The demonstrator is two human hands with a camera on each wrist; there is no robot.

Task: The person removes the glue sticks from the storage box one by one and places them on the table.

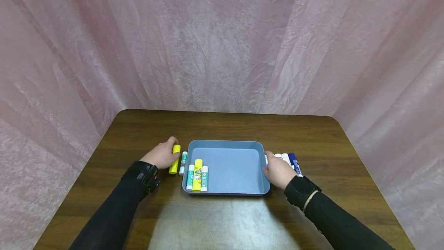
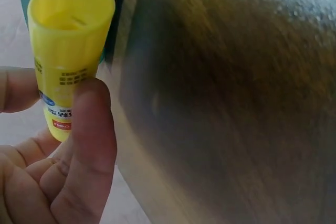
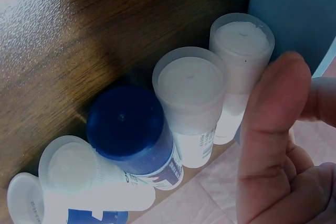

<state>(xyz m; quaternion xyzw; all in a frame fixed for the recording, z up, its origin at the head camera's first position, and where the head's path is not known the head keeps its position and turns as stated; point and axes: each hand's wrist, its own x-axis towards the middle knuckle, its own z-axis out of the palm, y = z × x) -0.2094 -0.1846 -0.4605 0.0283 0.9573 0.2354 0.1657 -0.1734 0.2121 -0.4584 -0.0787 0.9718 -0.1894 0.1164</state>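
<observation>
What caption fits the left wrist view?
Left hand gripping a yellow glue stick at a brown wooden table.

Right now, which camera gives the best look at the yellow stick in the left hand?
The left wrist view: it shows the yellow stick close up, with its hollow end and part of its label. The head view shows it small, partly covered by the left hand; the right wrist view doesn't show it.
</observation>
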